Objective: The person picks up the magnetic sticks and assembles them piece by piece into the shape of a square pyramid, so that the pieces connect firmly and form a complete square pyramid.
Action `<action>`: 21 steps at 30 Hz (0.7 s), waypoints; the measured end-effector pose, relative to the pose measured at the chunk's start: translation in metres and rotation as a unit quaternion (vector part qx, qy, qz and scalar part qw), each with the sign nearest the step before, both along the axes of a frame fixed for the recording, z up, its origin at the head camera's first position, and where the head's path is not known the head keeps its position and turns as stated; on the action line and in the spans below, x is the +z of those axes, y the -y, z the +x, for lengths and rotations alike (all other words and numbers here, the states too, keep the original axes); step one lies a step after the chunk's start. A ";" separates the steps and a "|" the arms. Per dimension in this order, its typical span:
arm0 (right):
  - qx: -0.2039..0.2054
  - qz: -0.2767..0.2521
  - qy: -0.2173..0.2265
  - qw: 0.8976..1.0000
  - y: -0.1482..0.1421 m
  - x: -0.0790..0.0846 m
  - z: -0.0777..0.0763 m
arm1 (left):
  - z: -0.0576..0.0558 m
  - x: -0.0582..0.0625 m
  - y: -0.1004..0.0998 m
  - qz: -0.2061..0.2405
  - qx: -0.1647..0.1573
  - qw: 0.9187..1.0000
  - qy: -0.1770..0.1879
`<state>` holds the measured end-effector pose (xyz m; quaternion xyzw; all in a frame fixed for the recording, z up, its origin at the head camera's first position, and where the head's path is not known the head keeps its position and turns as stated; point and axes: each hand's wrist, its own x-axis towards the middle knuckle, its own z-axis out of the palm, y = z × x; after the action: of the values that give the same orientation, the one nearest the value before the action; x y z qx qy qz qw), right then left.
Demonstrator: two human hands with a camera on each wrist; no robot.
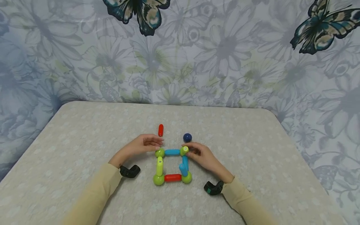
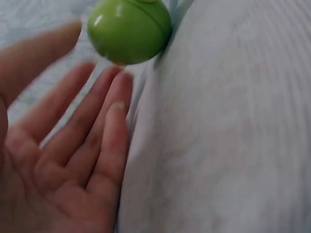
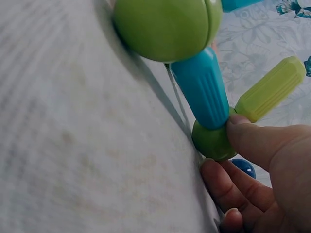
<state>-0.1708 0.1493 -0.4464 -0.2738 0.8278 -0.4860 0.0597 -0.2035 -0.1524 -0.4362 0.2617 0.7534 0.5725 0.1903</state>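
A square frame of green balls and coloured rods lies on the table in the head view. Its back side is a blue rod and its front side a red rod. My right hand pinches the back right green ball between thumb and fingers; a yellow-green rod sticks up from that ball. My left hand is beside the back left green ball, fingers extended, fingertips right at its surface. A yellow-green rod and a short blue rod rise from the front corners.
A loose red rod lies behind the left hand. A dark blue ball sits just behind the right hand. The pale patterned cloth of the table reaches back to a wall with flowers and butterflies.
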 end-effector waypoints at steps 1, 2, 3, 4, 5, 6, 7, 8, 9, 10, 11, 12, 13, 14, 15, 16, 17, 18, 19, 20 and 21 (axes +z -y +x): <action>-0.002 0.001 -0.001 1.000 0.000 0.000 0.000 | 0.001 -0.001 0.000 -0.008 -0.023 1.000 -0.004; -0.003 0.003 -0.001 1.000 0.000 0.000 0.000 | 0.002 -0.001 0.000 -0.015 -0.043 0.999 -0.008; -0.003 0.006 -0.004 1.000 -0.001 0.001 0.001 | 0.003 -0.001 0.000 -0.021 -0.056 0.998 -0.008; -0.004 0.011 -0.008 1.000 -0.001 0.002 0.001 | 0.004 -0.001 0.000 -0.030 -0.064 0.997 -0.010; -0.005 0.016 -0.010 1.000 -0.002 0.003 0.002 | 0.004 0.000 -0.001 -0.035 -0.070 0.997 -0.015; -0.009 0.022 -0.010 1.000 -0.003 0.005 0.005 | 0.005 0.000 -0.001 -0.038 -0.072 0.996 -0.018; -0.013 0.029 -0.010 0.999 -0.005 0.007 0.008 | 0.005 0.000 -0.001 -0.041 -0.071 0.996 -0.019; -0.019 0.036 -0.008 0.999 -0.007 0.010 0.012 | 0.005 0.000 -0.001 -0.041 -0.070 0.996 -0.020; -0.023 0.041 -0.004 0.999 -0.009 0.012 0.018 | 0.006 0.001 -0.001 -0.041 -0.070 0.996 -0.020; -0.021 0.043 0.005 0.999 -0.012 0.013 0.025 | 0.006 0.000 -0.002 -0.041 -0.071 0.996 -0.023; -0.015 0.041 0.016 0.999 -0.015 0.015 0.033 | 0.006 0.000 -0.002 -0.042 -0.072 0.996 -0.026; -0.004 0.039 0.025 0.999 -0.018 0.016 0.041 | 0.005 -0.001 -0.002 -0.043 -0.072 0.996 -0.030; 0.013 0.034 0.026 0.999 -0.019 0.017 0.049 | 0.005 -0.002 -0.002 -0.044 -0.072 0.996 -0.033; 0.031 0.031 0.024 0.999 -0.020 0.016 0.056 | 0.005 -0.002 -0.002 -0.044 -0.071 0.996 -0.034; 0.048 0.030 0.018 0.998 -0.020 0.016 0.063 | 0.005 -0.003 -0.002 -0.044 -0.071 0.996 -0.035; 0.061 0.028 0.007 0.998 -0.019 0.015 0.068 | 0.005 -0.003 -0.001 -0.044 -0.071 0.996 -0.036; 0.066 0.029 -0.006 0.997 -0.017 0.015 0.072 | 0.005 -0.003 -0.001 -0.043 -0.071 0.996 -0.035; 0.067 0.032 -0.023 0.997 -0.015 0.014 0.075 | 0.005 -0.002 -0.001 -0.043 -0.071 0.996 -0.035; 0.061 0.035 -0.038 0.997 -0.013 0.013 0.076 | 0.005 -0.002 0.000 -0.044 -0.072 0.996 -0.037; 0.051 0.041 -0.049 0.997 -0.011 0.012 0.077 | 0.006 -0.001 0.000 -0.045 -0.074 0.996 -0.036; 0.040 0.042 -0.057 0.997 -0.010 0.011 0.076 | 0.008 -0.001 0.000 -0.047 -0.075 0.995 -0.036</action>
<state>-0.0946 0.1593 -0.4356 -0.3312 0.8381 -0.4313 0.0437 -0.1954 -0.1523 -0.4368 0.3289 0.7641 0.5104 0.2179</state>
